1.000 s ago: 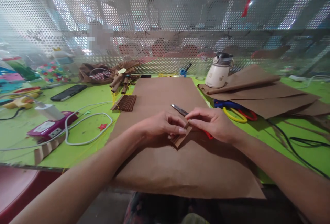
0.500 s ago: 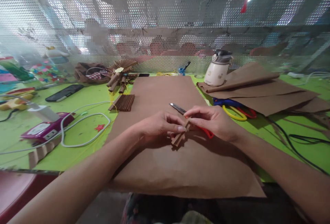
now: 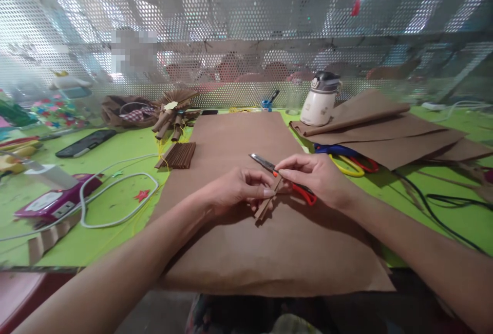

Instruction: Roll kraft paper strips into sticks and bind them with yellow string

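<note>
Head camera, near edge of my view: a large brown sheet (image 3: pixel 239 267) covers the middle of the green counter (image 3: pixel 92 252) and hangs over its front. Above it, my left hand (image 3: pixel 241 190) grips a folded brown strip (image 3: pixel 265 209) between thumb and fingers, while my right hand (image 3: pixel 318 175) pinches its upper end. A second ago the strip showed a broader face; now it looks narrower. The view has shifted too, sliding the counter's contents leftward, and more of the red-handled cutting tool (image 3: pixel 265 163) shows. That tool lies just behind the strip, part of it hidden by my right hand.

To the left, a white cable (image 3: pixel 115 225) loops around a red star (image 3: pixel 142 195), beside a purple power strip (image 3: pixel 48 205). Farther back are a pleated brown bundle (image 3: pixel 182 155), touching the sheet, and a phone (image 3: pixel 87 143). On the right, blue-and-yellow-handled scissors (image 3: pixel 348 165) lie partly under loose brown paper (image 3: pixel 389 139), with a black cable (image 3: pixel 435 216) nearer me. A cream bottle (image 3: pixel 318 106) stands beyond, before a perforated screen (image 3: pixel 239 11) across the back.
</note>
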`<action>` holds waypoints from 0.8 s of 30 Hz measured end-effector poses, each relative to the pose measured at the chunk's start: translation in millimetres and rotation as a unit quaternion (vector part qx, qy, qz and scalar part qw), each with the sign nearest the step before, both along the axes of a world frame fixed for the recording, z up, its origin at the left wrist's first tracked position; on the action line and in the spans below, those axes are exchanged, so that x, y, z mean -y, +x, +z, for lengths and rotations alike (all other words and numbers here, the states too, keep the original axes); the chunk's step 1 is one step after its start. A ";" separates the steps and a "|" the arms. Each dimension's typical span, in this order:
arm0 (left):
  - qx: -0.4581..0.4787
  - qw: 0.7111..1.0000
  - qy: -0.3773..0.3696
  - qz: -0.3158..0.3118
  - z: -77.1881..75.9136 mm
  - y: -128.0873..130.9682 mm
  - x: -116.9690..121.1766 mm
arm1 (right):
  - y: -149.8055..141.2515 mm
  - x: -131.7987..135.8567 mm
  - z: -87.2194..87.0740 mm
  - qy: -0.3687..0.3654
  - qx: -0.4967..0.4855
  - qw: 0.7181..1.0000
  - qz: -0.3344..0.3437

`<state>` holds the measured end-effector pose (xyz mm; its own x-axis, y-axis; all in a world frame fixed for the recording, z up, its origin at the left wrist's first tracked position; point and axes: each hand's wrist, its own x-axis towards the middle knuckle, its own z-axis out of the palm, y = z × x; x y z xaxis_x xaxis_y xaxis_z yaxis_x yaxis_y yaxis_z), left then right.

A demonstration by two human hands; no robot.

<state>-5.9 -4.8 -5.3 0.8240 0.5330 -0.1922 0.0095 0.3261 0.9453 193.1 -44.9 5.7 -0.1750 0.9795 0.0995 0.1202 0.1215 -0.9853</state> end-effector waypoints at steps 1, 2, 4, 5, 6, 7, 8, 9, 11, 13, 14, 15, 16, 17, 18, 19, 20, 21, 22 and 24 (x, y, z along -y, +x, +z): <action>-0.001 1.000 0.001 -0.003 0.7 0.1 0.2 | 0.4 -0.1 -0.3 0.008 0.009 1.000 -0.002; -0.006 1.000 0.003 -0.005 1.6 0.2 0.4 | 0.5 -0.2 -0.7 0.016 0.017 1.000 -0.005; -0.026 0.999 0.019 -0.007 4.2 0.5 0.4 | -0.1 -0.1 -1.7 0.028 0.028 0.999 -0.008; -0.037 0.999 0.032 -0.007 5.8 0.7 0.4 | -0.7 0.0 -2.2 0.033 0.032 0.999 -0.010; -0.048 0.998 0.046 -0.008 7.3 1.0 0.5 | -1.5 0.1 -2.6 0.038 0.036 0.999 -0.013; -0.057 0.997 0.058 -0.010 8.6 1.3 0.6 | -2.2 0.1 -3.0 0.046 0.041 0.998 -0.016; -0.064 0.996 0.069 -0.011 9.5 1.6 0.7 | -2.8 0.0 -3.2 0.055 0.046 0.997 -0.018; -0.069 0.995 0.077 -0.008 10.0 1.9 1.0 | -3.2 -0.2 -3.3 0.064 0.053 0.996 -0.022; -0.069 0.994 0.080 0.000 9.1 2.3 1.7 | -2.9 -0.9 -2.9 0.080 0.061 0.994 -0.035; -0.057 0.996 0.067 0.008 6.4 2.6 2.5 | -1.4 -1.8 -2.2 0.095 0.065 0.992 -0.051; -0.043 0.998 0.053 0.017 5.0 2.7 2.9 | -0.4 -2.4 -1.9 0.104 0.067 0.991 -0.060; -0.025 0.999 0.036 0.031 3.9 2.7 3.2 | 0.8 -2.9 -1.7 0.114 0.073 0.989 -0.068; -0.008 0.998 0.020 0.050 3.4 2.6 3.4 | 2.1 -3.6 -1.7 0.125 0.081 0.986 -0.075; 0.006 0.997 0.009 0.074 3.7 2.4 3.5 | 3.4 -4.4 -1.9 0.136 0.093 0.983 -0.082; 0.014 0.995 0.004 0.098 4.7 2.2 3.2 | 4.9 -5.4 -2.3 0.146 0.108 0.979 -0.088; 0.014 0.993 0.008 0.118 6.4 2.0 2.7 | 6.6 -6.8 -2.8 0.156 0.124 0.975 -0.094; 0.011 0.991 0.015 0.133 8.4 1.7 2.0 | 8.5 -8.4 -3.4 0.166 0.142 0.971 -0.101; 0.007 0.989 0.024 0.143 10.6 1.4 1.1 | 10.8 -10.5 -4.0 0.178 0.160 0.965 -0.111; 0.006 0.988 0.032 0.152 12.6 1.2 0.0 | 13.5 -13.1 -4.6 0.189 0.179 0.958 -0.123; 0.008 0.985 0.041 0.168 15.2 0.5 -2.3 | 20.3 -19.6 -5.7 0.196 0.215 0.945 -0.151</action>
<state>-5.4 -2.6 9.9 0.6014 0.7892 -0.1244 -0.1014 0.2299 0.9679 213.4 -25.3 0.0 0.0008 0.8940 0.4480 0.5863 0.3625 -0.7244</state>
